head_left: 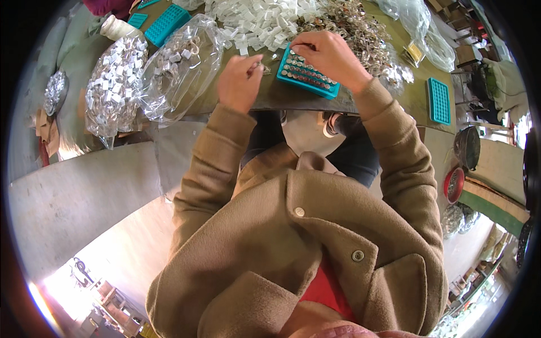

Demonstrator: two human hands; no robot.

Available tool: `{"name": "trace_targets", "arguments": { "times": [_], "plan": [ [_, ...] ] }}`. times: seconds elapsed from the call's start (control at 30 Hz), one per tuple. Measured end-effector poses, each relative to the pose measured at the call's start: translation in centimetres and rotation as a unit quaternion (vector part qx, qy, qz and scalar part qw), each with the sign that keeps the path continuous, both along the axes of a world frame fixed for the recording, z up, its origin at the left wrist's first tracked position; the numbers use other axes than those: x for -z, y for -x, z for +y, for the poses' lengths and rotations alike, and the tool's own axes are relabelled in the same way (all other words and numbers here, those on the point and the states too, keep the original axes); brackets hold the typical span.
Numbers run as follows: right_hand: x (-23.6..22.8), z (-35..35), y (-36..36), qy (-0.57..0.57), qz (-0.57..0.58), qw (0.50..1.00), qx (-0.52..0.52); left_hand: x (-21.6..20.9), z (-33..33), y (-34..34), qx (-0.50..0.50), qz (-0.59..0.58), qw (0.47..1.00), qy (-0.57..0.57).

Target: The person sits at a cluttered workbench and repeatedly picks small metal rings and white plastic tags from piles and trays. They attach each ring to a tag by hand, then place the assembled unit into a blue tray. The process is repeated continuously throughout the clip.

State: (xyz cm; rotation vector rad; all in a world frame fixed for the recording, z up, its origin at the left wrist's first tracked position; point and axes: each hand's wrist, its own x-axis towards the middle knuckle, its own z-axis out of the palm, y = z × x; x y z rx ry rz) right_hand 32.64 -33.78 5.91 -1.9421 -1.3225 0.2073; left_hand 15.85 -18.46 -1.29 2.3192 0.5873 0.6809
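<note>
A teal tray (309, 90) lies near the table's front edge, with rows of small round silvery pieces (304, 75) standing in its holes. My right hand (332, 59) reaches over its far side, fingertips pinched together at the far left corner; whatever they grip is hidden. Just left of the tray, my left hand (240, 84) is raised with its fingers curled together. Something small and shiny shows at those fingertips, too small to name. Behind both hands spread a heap of small white blocks (259, 25) and a heap of thin metal-coloured pieces (352, 25).
Clear plastic bags (115, 84) with white blocks stand on the left, beside a spool of pale cord (121, 27) and another teal tray (168, 25). A further teal tray (439, 101) lies at the right table edge. Crumpled clear bags (414, 22) lie at the far right.
</note>
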Motion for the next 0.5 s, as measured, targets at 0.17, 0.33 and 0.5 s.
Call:
{"name": "trace_targets", "arguments": {
  "times": [0.17,0.33,0.5],
  "plan": [
    [0.7,2.0,1.0,-0.052,-0.024,0.998,0.009,1.5,-0.3,-3.4,-0.017,0.051,0.994,-0.093],
    [0.2,1.1,1.9,-0.068,0.142,0.984,0.083,0.7,0.2,-2.6,-0.026,-0.092,0.966,0.239],
    [0.4,1.0,4.1,-0.106,0.300,0.945,0.079,-3.3,-0.8,-0.6,0.012,-0.124,0.818,0.562]
  ]
}}
